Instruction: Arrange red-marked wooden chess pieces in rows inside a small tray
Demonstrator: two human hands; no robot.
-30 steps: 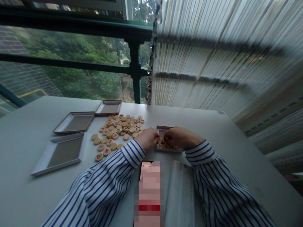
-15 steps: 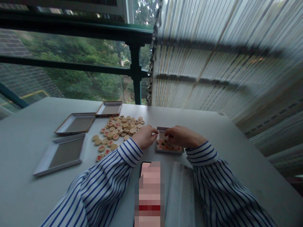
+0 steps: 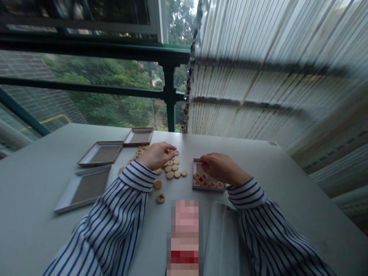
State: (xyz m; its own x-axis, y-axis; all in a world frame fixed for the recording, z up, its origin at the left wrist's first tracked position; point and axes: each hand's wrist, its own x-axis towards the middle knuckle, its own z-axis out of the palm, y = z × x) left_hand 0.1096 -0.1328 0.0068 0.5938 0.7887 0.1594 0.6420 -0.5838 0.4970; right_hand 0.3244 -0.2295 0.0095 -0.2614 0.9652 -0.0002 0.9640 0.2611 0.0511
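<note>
In the head view, round pieces (image 3: 170,174) lie left of and inside the partly filled box (image 3: 209,189); likely light, hard and smooth, they suit a rim pinch. The left hand (image 3: 156,156) has fingers slightly parted, the right hand (image 3: 222,168) has them curled over the box; any grip is hidden.

1 head view, facing forward-down over tabletop (image 3: 276,184).

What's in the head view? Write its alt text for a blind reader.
The left hand is at loose pale round pieces on a white table; the right hand is at a shallow rectangular grey tray holding round pieces marked mostly in red. Both sleeves are blue-and-white striped; three other shallow trays lie left.
</note>
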